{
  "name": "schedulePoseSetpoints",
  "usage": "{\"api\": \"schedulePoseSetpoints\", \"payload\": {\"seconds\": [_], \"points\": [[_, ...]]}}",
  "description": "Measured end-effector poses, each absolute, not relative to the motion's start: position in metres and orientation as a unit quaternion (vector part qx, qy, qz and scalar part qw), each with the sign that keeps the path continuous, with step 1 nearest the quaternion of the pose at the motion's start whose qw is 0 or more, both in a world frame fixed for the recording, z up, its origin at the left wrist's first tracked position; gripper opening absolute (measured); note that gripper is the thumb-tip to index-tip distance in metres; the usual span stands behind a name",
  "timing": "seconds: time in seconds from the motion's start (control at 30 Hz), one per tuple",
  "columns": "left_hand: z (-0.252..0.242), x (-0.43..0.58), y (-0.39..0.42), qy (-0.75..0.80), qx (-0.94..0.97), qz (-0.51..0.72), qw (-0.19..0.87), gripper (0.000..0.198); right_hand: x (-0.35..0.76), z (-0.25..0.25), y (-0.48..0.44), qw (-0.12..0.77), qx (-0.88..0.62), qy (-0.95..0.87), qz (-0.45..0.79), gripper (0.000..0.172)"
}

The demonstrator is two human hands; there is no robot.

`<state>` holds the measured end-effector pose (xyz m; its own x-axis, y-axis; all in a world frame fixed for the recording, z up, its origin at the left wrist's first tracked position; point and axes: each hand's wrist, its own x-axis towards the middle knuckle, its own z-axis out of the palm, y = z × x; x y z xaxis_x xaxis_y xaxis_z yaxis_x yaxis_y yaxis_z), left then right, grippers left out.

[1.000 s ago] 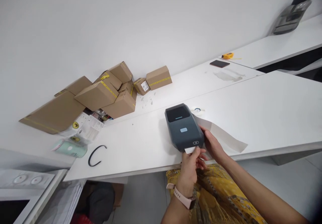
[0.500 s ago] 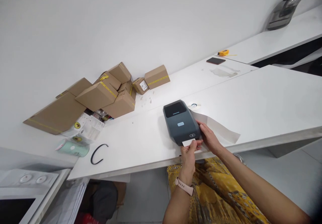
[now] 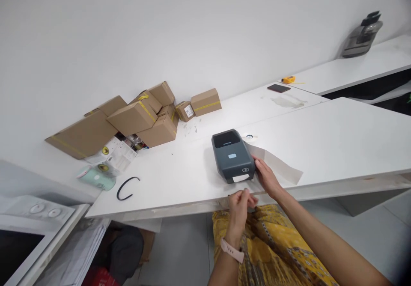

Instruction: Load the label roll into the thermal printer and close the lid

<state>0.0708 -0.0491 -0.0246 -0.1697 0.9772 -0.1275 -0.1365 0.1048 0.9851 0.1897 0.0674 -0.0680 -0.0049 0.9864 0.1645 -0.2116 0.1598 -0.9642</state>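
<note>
A dark grey label printer (image 3: 230, 157) stands on the white table near its front edge. White label paper (image 3: 240, 178) sticks out of its front slot. My right hand (image 3: 266, 177) rests against the printer's right side, fingers stretched along the casing rather than wrapped round it. Just in front of the slot, apart from the printer, is my left hand (image 3: 239, 202), its fingers curled in and the thumb against them. Nothing shows between those fingers. A long strip of pale paper (image 3: 282, 166) lies behind my right hand, running out from beside the printer.
Cardboard boxes (image 3: 131, 117) are piled against the wall at left, with a mint-green roll-shaped package (image 3: 96, 178) and a black curved band (image 3: 123, 188) nearer. A phone-like dark slab (image 3: 278, 88) and a yellow tape measure (image 3: 288, 80) lie at back right.
My left hand has let go of the label paper at the slot and drawn back toward me. My right hand stays at the printer's side. The view has tilted slightly.
</note>
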Motion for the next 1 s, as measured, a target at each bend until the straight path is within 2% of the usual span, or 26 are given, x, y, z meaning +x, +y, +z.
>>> {"api": "schedulePoseSetpoints", "payload": {"seconds": [0.13,0.27,0.3,0.43,0.6,0.8,0.9,1.0], "points": [[-0.008,0.038,-0.055,0.569,0.355,0.623,0.402,0.06,0.185,-0.058,0.056,0.595,-0.428,-0.477,0.484,0.059],[0.008,0.013,-0.035,0.589,0.36,0.655,0.306,0.043,0.183,-0.029,0.048,0.618,-0.446,-0.58,0.288,0.04],[0.011,0.012,-0.031,0.592,0.361,0.654,0.303,0.043,0.183,-0.021,0.049,0.607,-0.427,-0.629,0.233,0.036],[0.011,0.02,-0.017,0.587,0.374,0.629,0.346,0.066,0.18,0.001,0.06,0.513,-0.371,-0.771,0.073,0.033],[0.001,0.023,-0.007,0.567,0.389,0.62,0.378,0.078,0.177,0.003,0.07,0.439,-0.385,-0.811,-0.036,0.034],[0.002,0.024,-0.002,0.561,0.403,0.61,0.389,0.073,0.18,0.005,0.07,0.418,-0.396,-0.817,-0.034,0.031],[0.002,0.025,-0.002,0.562,0.397,0.607,0.397,0.073,0.183,0.0,0.066,0.429,-0.402,-0.809,0.023,0.037],[0.002,0.025,-0.001,0.559,0.394,0.608,0.403,0.078,0.184,-0.005,0.06,0.476,-0.42,-0.762,0.13,0.046]]}}
